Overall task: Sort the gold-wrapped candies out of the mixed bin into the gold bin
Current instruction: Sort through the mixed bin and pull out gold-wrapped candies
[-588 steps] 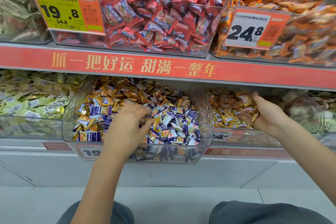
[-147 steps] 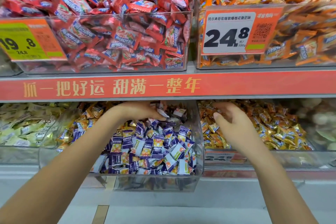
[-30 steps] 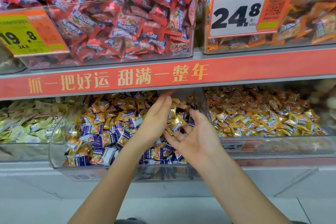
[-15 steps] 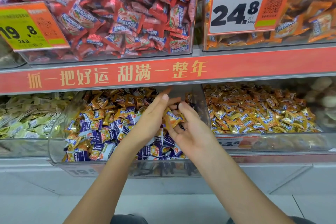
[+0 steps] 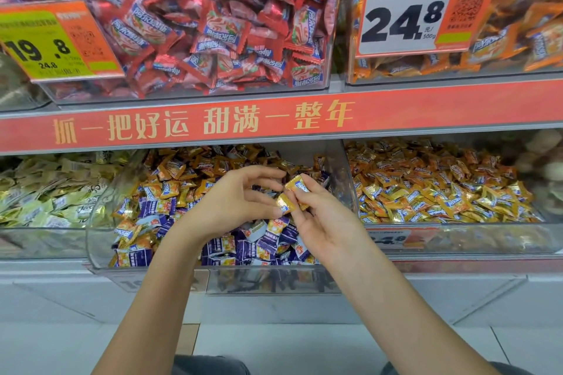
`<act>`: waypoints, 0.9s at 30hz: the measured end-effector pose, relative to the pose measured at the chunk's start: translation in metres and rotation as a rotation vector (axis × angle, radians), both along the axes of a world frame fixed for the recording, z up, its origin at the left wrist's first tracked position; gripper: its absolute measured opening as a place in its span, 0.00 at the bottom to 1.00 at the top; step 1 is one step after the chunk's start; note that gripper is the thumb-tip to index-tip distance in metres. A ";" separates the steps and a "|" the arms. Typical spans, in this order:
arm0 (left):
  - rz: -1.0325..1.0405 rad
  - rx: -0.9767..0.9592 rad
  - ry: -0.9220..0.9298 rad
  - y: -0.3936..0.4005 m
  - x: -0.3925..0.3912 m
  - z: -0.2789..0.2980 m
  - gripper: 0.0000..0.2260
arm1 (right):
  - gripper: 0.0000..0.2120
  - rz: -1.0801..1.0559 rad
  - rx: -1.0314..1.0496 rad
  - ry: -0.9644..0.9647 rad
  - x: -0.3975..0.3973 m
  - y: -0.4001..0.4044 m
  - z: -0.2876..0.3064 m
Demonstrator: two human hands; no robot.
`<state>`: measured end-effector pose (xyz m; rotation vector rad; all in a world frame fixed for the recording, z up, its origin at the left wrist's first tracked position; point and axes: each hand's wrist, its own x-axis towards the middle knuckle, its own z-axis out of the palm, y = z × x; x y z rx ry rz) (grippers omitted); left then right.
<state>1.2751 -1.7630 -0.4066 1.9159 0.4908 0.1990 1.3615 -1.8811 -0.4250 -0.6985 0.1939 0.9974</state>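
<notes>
Gold-wrapped candies (image 5: 292, 195), two, in right hand (image 5: 323, 222) grip above mixed bin (image 5: 100, 240); left hand (image 5: 234, 201) loosely open.

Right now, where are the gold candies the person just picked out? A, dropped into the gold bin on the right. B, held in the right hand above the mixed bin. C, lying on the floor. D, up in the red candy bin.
B: the right hand pinches gold candies above the mixed bin.
</notes>
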 end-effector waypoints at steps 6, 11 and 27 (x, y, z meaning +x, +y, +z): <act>0.178 -0.020 -0.244 -0.004 0.009 -0.002 0.13 | 0.09 0.104 -0.090 -0.446 -0.005 -0.003 -0.001; 0.135 0.025 -0.285 -0.008 0.015 -0.006 0.13 | 0.12 0.012 -0.355 -1.110 -0.004 -0.014 0.004; 0.235 -0.322 -0.465 -0.012 0.026 -0.008 0.11 | 0.16 -0.043 -0.579 -1.524 0.001 -0.015 -0.005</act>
